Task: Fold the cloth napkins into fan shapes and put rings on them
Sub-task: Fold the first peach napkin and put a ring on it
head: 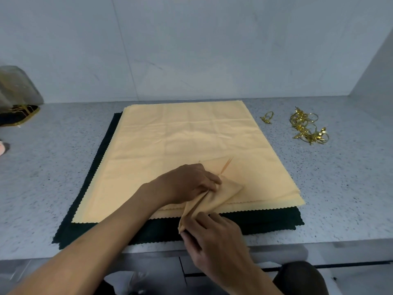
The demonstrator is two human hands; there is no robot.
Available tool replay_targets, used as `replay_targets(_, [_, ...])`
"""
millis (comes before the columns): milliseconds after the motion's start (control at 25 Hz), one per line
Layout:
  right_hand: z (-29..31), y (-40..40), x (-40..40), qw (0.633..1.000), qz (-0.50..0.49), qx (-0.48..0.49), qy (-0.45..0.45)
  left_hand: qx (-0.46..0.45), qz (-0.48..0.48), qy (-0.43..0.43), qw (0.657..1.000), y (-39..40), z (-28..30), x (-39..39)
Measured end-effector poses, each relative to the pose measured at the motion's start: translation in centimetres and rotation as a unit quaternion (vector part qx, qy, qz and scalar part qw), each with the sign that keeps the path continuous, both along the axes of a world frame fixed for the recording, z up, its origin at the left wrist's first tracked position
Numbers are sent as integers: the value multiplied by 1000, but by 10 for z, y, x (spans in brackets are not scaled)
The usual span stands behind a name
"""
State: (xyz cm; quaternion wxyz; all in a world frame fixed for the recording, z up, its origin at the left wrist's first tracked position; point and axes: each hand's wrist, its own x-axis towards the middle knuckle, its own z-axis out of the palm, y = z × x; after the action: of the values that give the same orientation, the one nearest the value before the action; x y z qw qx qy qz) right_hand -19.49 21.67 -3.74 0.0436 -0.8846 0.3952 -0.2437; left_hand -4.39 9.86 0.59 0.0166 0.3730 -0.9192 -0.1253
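Note:
A pleated peach napkin (221, 192) lies at the near edge of a flat stack of peach napkins (180, 141). My left hand (189, 182) pinches its folds near the middle. My right hand (217, 237) grips the narrow near end of the same pleated napkin, which fans out toward the right. One gold ring (267, 117) lies alone on the counter to the right of the stack. A pile of several gold leaf-decorated rings (308, 128) lies further right.
Dark green napkins (255, 222) lie under the peach stack, showing at its left and near edges. The speckled grey counter (53, 177) ends close to me. A covered object on a dark gold-edged base (19, 111) stands at the far left. A grey wall rises behind.

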Motion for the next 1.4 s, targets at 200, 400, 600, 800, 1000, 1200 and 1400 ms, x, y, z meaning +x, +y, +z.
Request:
replay_targets(200, [3, 2, 6, 997, -74, 6, -4, -11, 32, -14, 999, -6, 1, 2])
replay_targets(400, [13, 0, -19, 991, -129, 26, -29, -56, 64, 22, 996, -4, -13, 5])
replay_targets(600, [35, -43, -83, 978, -179, 68, -80, -129, 100, 60, 985, 1, -23, 7])
replay_targets(800, [45, -102, -130, 973, -163, 149, -64, -142, 107, 104, 979, 14, -20, -8])
replay_targets(1000, [26, -109, -109, 988, -131, 79, -4, -57, 132, 164, 976, 18, -23, -8])
replay_targets(1200, [14, -114, -97, 987, -109, 114, -31, -32, 158, 220, 962, 7, -33, 14])
replay_targets(1400, [11, -108, -92, 998, -50, 39, 3, -121, 129, 243, 954, 12, -41, 18])
